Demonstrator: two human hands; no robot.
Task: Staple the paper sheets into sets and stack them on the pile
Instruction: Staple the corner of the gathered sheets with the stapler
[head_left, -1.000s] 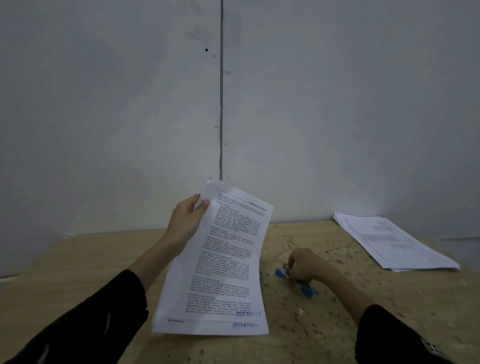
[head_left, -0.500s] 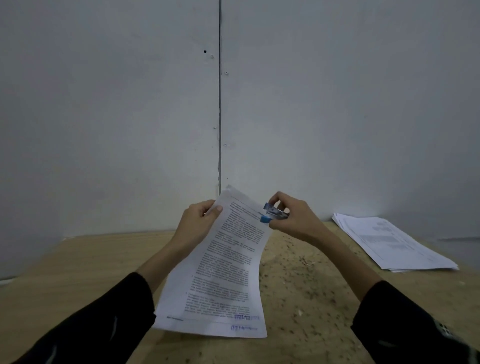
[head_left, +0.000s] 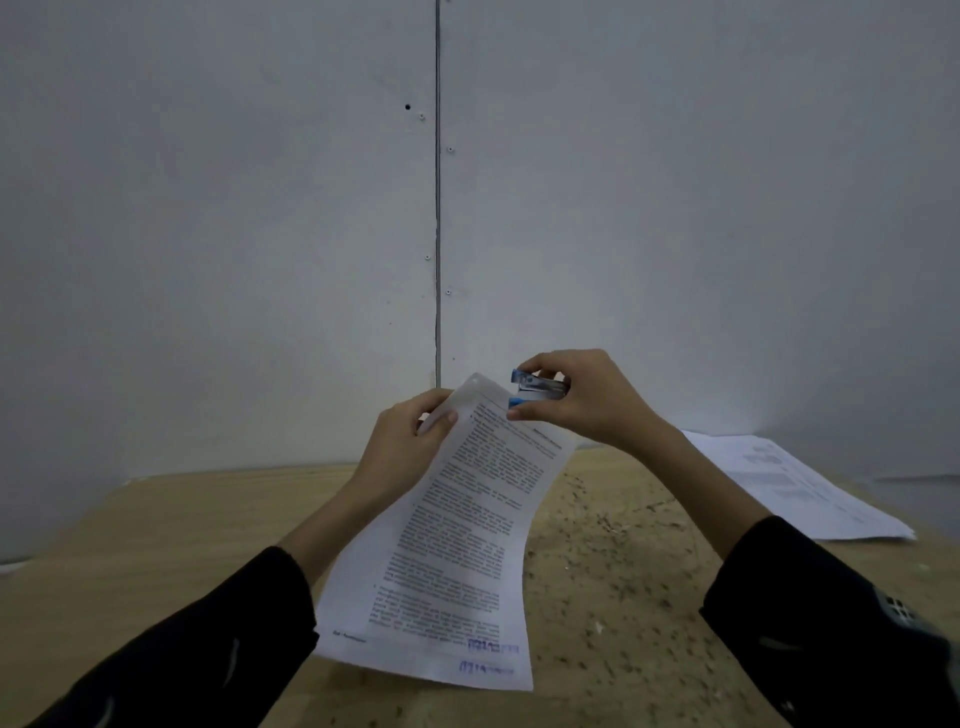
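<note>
Paper sheets (head_left: 457, 525) pinched by left hand (head_left: 402, 449); right hand (head_left: 592, 402) has brought gripped stapler (head_left: 540, 389) to their top edge mid-frame; stapling looks imminent.

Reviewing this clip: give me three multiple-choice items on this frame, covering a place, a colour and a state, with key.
1. Where is the paper pile?
A) on the table, to the person's right
B) on the floor
C) on a chair
2. The stapler is:
A) red
B) blue
C) yellow
3. The right hand:
A) lies flat, empty
B) rests on the pile
C) grips the stapler at the top edge of the held sheets
Key: 1A, it lies on the wood at right; 2B, blue plastic shows; 3C, fingers curl round it.
</note>
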